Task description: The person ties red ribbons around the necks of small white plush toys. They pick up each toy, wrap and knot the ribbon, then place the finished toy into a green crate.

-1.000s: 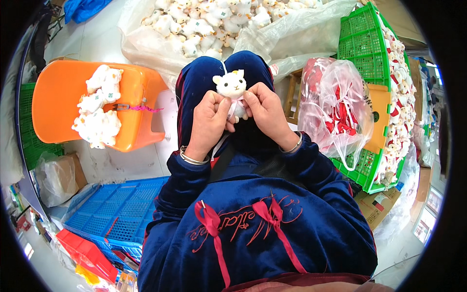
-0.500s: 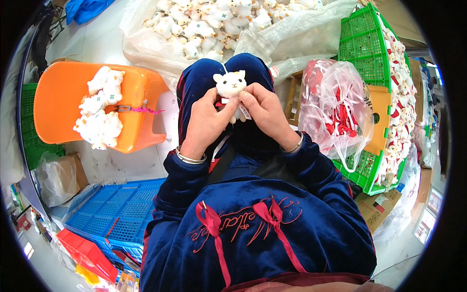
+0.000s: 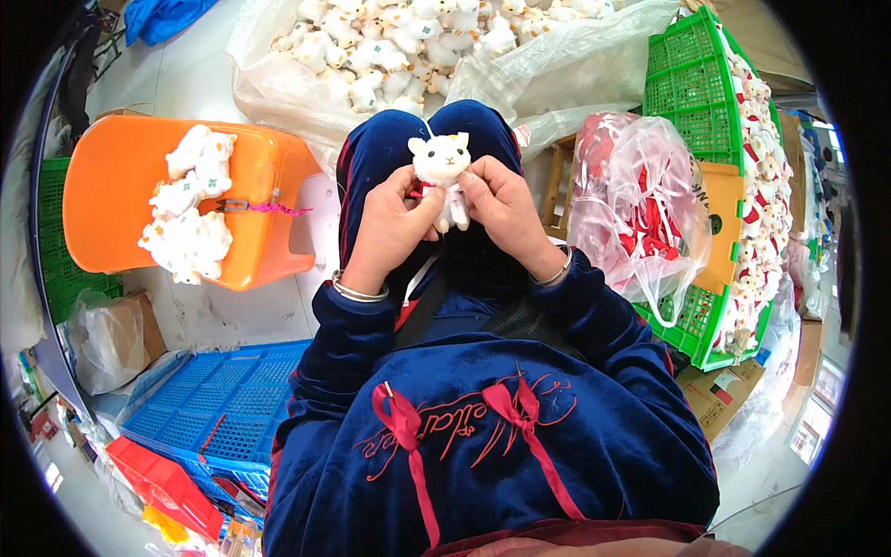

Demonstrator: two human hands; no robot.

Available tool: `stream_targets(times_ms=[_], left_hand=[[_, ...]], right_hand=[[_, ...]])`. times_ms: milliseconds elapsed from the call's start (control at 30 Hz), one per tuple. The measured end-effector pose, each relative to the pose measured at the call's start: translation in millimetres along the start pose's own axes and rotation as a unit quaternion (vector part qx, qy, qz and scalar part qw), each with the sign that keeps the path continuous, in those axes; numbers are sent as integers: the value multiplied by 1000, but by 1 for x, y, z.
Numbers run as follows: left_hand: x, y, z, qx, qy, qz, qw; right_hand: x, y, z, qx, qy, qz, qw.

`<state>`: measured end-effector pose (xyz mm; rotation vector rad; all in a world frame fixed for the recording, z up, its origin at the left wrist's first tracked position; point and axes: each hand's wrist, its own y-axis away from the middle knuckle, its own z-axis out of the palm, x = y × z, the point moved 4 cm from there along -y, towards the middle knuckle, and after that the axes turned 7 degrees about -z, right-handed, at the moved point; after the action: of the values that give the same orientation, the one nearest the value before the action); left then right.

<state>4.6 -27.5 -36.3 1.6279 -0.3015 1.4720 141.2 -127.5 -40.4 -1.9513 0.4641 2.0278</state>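
Pale floor [image 3: 237, 320] crowded with crates [image 3: 218, 408], toy-filled bags [image 3: 390, 56]

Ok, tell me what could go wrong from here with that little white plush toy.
1. Both hands, the left hand and the right hand, pinch the white plush toy only at its lower body above the knees; it could slip to the floor.
2. The pile of white toys lies at the edge of the orange stool; a nudge might spill some.
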Motion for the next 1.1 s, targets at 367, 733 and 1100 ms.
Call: stream_targets(times_ms=[367, 733, 1100], left_hand=[[4, 1, 0, -21, 4, -18, 1000], [4, 1, 7, 34, -19, -15, 999], [-2, 1, 0, -34, 80, -25, 996]], right_hand=[[-15, 14, -10, -42, 26, 70, 996], [-16, 14, -4, -68, 102, 31, 992], [-15, 6, -16, -56, -45, 75, 995]])
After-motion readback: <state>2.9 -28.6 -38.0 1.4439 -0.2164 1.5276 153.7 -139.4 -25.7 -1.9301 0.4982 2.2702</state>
